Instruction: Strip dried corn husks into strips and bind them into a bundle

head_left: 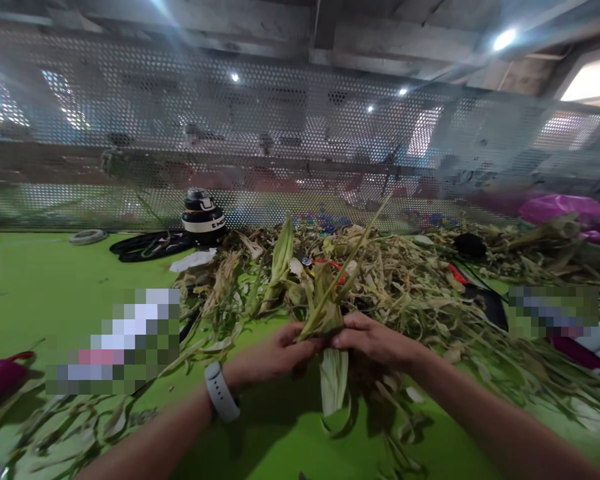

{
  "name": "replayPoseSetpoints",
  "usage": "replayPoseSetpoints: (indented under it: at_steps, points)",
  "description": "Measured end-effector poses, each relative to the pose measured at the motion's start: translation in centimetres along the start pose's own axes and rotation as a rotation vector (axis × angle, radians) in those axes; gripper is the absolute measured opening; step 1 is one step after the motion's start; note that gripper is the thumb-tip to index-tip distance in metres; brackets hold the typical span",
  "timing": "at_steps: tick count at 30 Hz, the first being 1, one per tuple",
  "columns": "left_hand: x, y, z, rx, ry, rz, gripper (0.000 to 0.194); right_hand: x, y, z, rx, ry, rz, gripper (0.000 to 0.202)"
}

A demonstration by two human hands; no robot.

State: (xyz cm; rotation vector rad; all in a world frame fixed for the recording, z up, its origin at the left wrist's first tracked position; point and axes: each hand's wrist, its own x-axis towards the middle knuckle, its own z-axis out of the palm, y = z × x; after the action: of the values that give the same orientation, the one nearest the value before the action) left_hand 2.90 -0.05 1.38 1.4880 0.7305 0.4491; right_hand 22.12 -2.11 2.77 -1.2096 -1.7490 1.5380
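Observation:
Both hands are closed around a bundle of dried corn husk (323, 310), held over the green table (285, 433). My left hand (287, 350), with a pale watch band on the wrist, grips its left side. From the right, my right hand (367, 340) pinches the same bundle, thumb and fingers pressed together. Long stiff strands point up from the bundle, and a broad pale husk strip (334, 383) hangs below the fingers. Just beyond the hands, a greenish husk piece (281, 257) stands up from the pile, and red-handled pliers or scissors (335, 265) lie partly buried.
Loose dry husks (405, 287) cover much of the table. A black-and-white jug (203, 219) stands at the back left near a flat black item (147, 245). A perforated metal screen (280, 133) runs behind. A purple plastic bag (570, 212) lies at the right.

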Motion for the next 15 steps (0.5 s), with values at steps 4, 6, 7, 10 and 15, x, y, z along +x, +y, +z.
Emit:
replayPoseSetpoints:
  at_steps: [4,6,7,10,15]
  points:
    - [0.1,-0.1,-0.6,0.172,0.02,0.061,0.025,0.1,0.2,0.0,-0.149,-0.067,-0.121,0.014]
    - [0.2,-0.1,-0.6,0.354,0.095,0.124,0.021,0.2,0.4,0.0,-0.325,0.004,-0.178,0.011]
    - [0.2,-0.1,-0.6,0.445,0.118,0.155,0.02,0.3,0.5,0.0,-0.41,0.04,-0.208,0.01]
    - [0.2,-0.1,-0.2,0.618,0.114,0.184,0.016,0.1,0.5,0.7,-0.566,0.06,-0.269,0.012]
    - [0.8,-1.1,-0.4,0.432,0.058,0.207,0.008,-1.3,-0.9,3.2,-0.698,-0.051,-0.335,0.01]
